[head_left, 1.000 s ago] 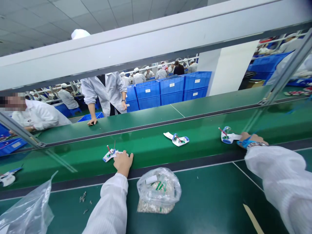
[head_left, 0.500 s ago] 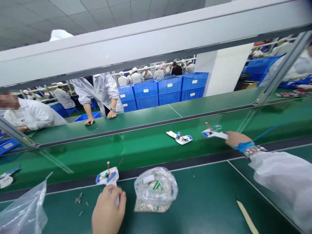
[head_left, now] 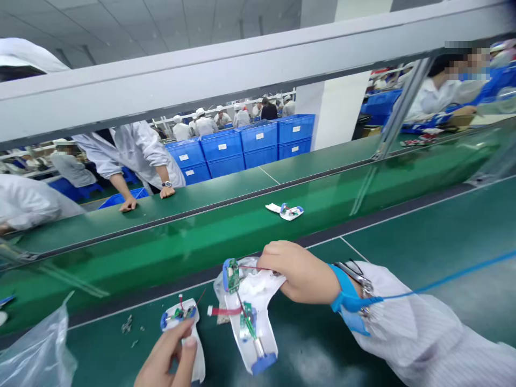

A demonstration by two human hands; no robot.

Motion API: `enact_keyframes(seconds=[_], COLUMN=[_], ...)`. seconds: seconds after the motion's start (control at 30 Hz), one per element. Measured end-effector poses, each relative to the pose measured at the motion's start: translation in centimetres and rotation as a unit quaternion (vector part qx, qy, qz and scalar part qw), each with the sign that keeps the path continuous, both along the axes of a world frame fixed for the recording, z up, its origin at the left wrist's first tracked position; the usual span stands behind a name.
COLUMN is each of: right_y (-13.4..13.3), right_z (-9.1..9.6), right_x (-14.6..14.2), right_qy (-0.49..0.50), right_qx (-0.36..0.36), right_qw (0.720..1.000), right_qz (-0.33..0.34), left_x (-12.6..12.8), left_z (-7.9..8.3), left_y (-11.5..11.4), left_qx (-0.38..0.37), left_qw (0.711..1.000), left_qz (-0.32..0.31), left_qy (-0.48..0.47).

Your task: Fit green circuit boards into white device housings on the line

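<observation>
My right hand [head_left: 300, 271], with a blue wrist strap, grips a white plastic shell half [head_left: 264, 317] by its handle end. The shell has blue end pieces, green circuit boards, a metal cylinder and a red cable with a white plug. Below and left, my left hand [head_left: 167, 357] has curled fingers, with index and thumb slightly apart over a similar shell [head_left: 196, 352] lying on the bench. Behind the held shell, a clear bag [head_left: 221, 287] of small parts is mostly hidden. Loose screws [head_left: 127, 325] lie left of the left hand.
Another shell [head_left: 290, 212] lies on the green conveyor belt [head_left: 185, 236] beyond the bench. A clear plastic bag [head_left: 38, 349] is at left. A metal post [head_left: 405, 107] and white overhead beam [head_left: 226, 70] cross the view. A co-worker's hands [head_left: 128, 204] rest on the far ledge.
My right hand has brought a shell from the belt over the near bench, in front of the bag of parts. My left hand has shifted slightly off its shell's handle. The view has turned right.
</observation>
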State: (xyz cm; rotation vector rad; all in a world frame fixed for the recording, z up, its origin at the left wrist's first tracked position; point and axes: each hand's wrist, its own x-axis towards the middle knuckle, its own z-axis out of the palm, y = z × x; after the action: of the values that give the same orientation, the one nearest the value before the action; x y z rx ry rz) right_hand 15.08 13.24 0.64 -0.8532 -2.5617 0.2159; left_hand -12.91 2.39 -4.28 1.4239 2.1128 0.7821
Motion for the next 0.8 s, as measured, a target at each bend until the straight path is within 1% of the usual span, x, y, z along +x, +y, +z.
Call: enact_keyframes(seconds=[0.03,0.07,0.1,0.13,0.17,0.23,0.27,0.33,0.4,0.43,0.47,0.5,0.57,0.6,0.63,0.67,0.7,0.73,0.77,0.8], right_y=[-0.4,-0.7,-0.9,-1.0,-1.1,-1.0,-0.9,-0.6,-0.4,-0.3,-0.2,-0.1,0.0,0.1,0.3,0.4,0.6,0.6,0.4,0.1], right_z=[0.3,0.6,0.8,1.0,1.2,1.4,1.5,1.3,0.9,0.7,0.5,0.4,0.2,0.1,0.1,0.2,0.3,0.5,0.7,1.0], right_x=[-0.5,-1.0,-1.3,-1.6,-1.8,-2.2,-2.4,-2.9,-3.5,-4.0,-4.4,-4.8,-5.4,-5.4,-5.3,-5.1,-4.7,-4.3,-4.0,-3.8], right_qy=[0.005,0.011,0.018,0.026,0.034,0.054,0.066,0.085,0.093,0.092,0.084,0.074,0.049,0.041,0.048,0.068,0.095,0.124,0.159,0.198], right_qx=[0.008,0.012,0.011,0.002,-0.016,-0.061,-0.085,-0.137,-0.199,-0.240,-0.288,-0.340,-0.424,-0.442,-0.436,-0.407,-0.365,-0.318,-0.279,-0.258], right_qw=[1.000,0.999,0.998,0.996,0.994,0.984,0.977,0.960,0.939,0.923,0.901,0.873,0.815,0.806,0.824,0.862,0.903,0.933,0.946,0.945], right_qz=[0.020,0.040,0.060,0.081,0.104,0.159,0.186,0.230,0.265,0.287,0.314,0.343,0.391,0.392,0.359,0.294,0.207,0.111,0.027,-0.025], left_x=[0.5,1.1,1.7,2.3,2.9,3.8,4.1,4.5,4.6,4.6,4.6,4.6,4.7,4.7,4.8,5.0,5.2,5.5,5.9,6.3], left_z=[1.2,2.3,3.2,3.9,4.4,4.8,4.9,4.6,4.4,4.4,4.5,4.6,5.0,5.2,5.4,5.5,5.6,5.7,5.7,5.7], left_y=[0.1,0.3,0.6,0.9,1.2,1.6,1.7,1.7,1.6,1.6,1.5,1.5,1.6,1.7,1.7,1.7,1.6,1.4,1.3,1.0], left_qx=[0.018,0.053,0.071,0.065,0.047,0.014,0.001,0.000,0.027,0.044,0.059,0.073,0.114,0.140,0.167,0.185,0.197,0.205,0.208,0.209], left_qw=[0.997,0.986,0.970,0.950,0.923,0.869,0.847,0.822,0.811,0.806,0.800,0.794,0.786,0.784,0.787,0.792,0.800,0.809,0.818,0.826], left_qz=[-0.009,-0.011,-0.032,-0.060,-0.091,-0.131,-0.139,-0.137,-0.118,-0.111,-0.102,-0.085,-0.036,-0.008,0.020,0.039,0.052,0.063,0.074,0.081], left_qy=[-0.078,-0.156,-0.230,-0.300,-0.370,-0.477,-0.513,-0.553,-0.572,-0.580,-0.588,-0.597,-0.607,-0.604,-0.594,-0.580,-0.565,-0.548,-0.532,-0.517])
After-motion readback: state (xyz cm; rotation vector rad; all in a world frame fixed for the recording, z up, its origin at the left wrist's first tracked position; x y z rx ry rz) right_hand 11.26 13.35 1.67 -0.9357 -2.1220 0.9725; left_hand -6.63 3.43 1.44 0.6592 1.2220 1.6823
